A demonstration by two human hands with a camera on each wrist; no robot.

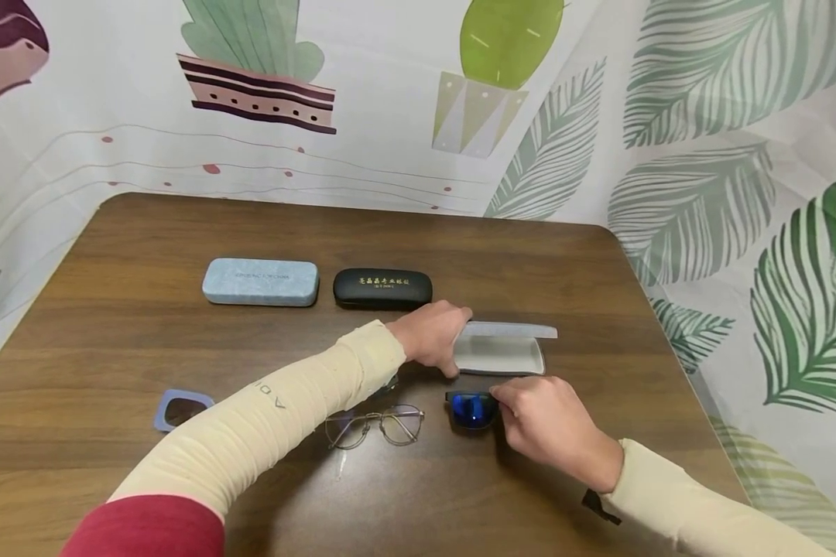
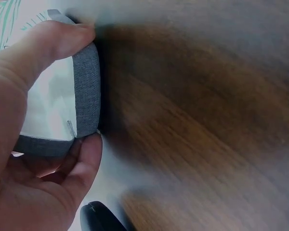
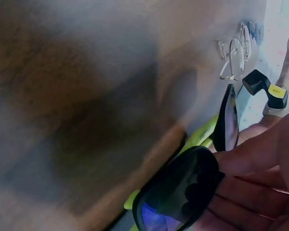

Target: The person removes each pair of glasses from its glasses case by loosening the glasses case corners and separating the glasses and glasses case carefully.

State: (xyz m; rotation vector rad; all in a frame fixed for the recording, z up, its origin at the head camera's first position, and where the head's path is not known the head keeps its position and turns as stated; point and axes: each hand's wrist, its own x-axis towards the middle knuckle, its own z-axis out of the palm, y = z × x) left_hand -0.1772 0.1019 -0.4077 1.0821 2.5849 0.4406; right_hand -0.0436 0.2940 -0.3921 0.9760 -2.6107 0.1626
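My left hand (image 1: 432, 336) grips the left end of an open grey glasses case (image 1: 498, 354) with a pale lining. In the left wrist view the thumb lies over the end wall of the case (image 2: 86, 91), and the fingers curl beneath its corner. Just in front of the case, my right hand (image 1: 546, 418) pinches a pair of sunglasses (image 1: 472, 410) with blue mirrored lenses. Up close in the right wrist view, these sunglasses (image 3: 183, 187) show dark lenses and yellow-green parts on the frame. The right hand covers part of them in the head view.
Toward the back of the wooden table (image 1: 529, 263) lie a light blue glasses case (image 1: 261, 282) and a black one (image 1: 383, 288), both closed. Thin-framed glasses (image 1: 376, 427) sit left of the sunglasses. Blue-framed sunglasses (image 1: 183, 408) are partly hidden by my left forearm.
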